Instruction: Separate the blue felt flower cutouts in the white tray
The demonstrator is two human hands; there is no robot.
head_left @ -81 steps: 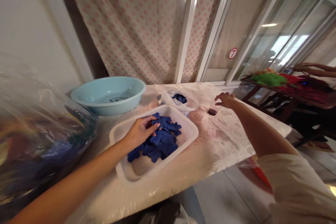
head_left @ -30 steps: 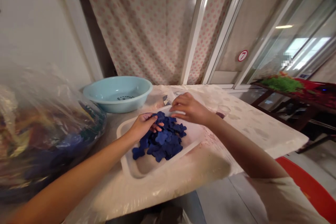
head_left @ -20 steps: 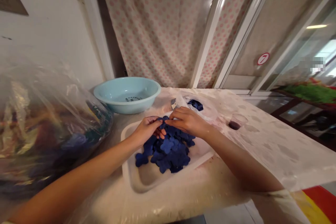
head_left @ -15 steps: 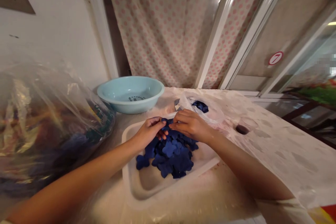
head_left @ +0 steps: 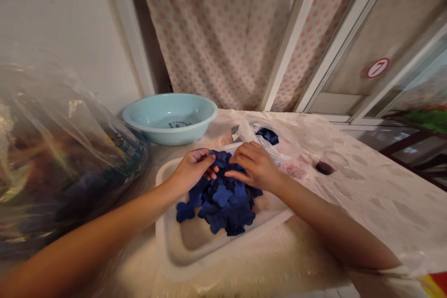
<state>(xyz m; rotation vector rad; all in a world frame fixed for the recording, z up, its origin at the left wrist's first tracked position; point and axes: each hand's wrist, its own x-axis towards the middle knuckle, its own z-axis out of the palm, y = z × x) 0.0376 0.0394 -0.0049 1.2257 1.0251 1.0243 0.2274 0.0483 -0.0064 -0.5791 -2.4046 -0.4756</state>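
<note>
A white tray point(head_left: 167, 260) holds a heap of dark blue flower-shaped pieces point(head_left: 226, 207). Over the heap's far side, my left hand point(head_left: 195, 165) pinches one blue flower piece point(head_left: 220, 158) between thumb and fingers. My right hand point(head_left: 254, 165) is just right of that piece, its thumb and fingers apart and curved over the heap. Whether its fingertips touch any piece is hard to see.
A light blue basin point(head_left: 171, 137) stands behind the tray. A large clear plastic bag point(head_left: 70, 163) fills the left side. At the right are a clear bag with dark blue pieces point(head_left: 268, 136) and a cup of dark liquid point(head_left: 324, 167).
My hands have moved slightly apart. The blue flower piece stays with my left hand, while my right thumb and fingers have opened away from it. The view has shifted a little.
</note>
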